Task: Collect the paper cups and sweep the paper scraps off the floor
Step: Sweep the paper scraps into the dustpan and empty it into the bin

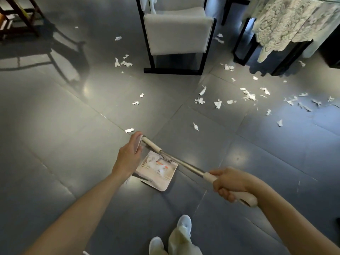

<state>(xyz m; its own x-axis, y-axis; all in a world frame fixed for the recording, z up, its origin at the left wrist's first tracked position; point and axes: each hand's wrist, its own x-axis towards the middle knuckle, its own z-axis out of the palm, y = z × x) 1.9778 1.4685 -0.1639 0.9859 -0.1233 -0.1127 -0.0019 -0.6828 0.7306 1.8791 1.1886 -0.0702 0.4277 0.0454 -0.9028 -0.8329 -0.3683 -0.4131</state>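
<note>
Tiled floor, scattered paper scraps

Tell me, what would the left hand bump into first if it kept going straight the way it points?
Most likely the paper scrap on the floor just ahead of the left hand, which grips a pink handle. The hand looks higher than the floor, so it might pass over it.

We see a floor of dark grey tiles with thin pale seams, strewn with white paper scraps. The dustpan is pale pink, holding white bits flecked with orange, and the dustpan handle is pink as well. The long pole has a silver shaft and cream grips. We note a chair in light grey with a black frame, a tablecloth of pale green-white floral lace, white shoes and cream trousers.
</note>
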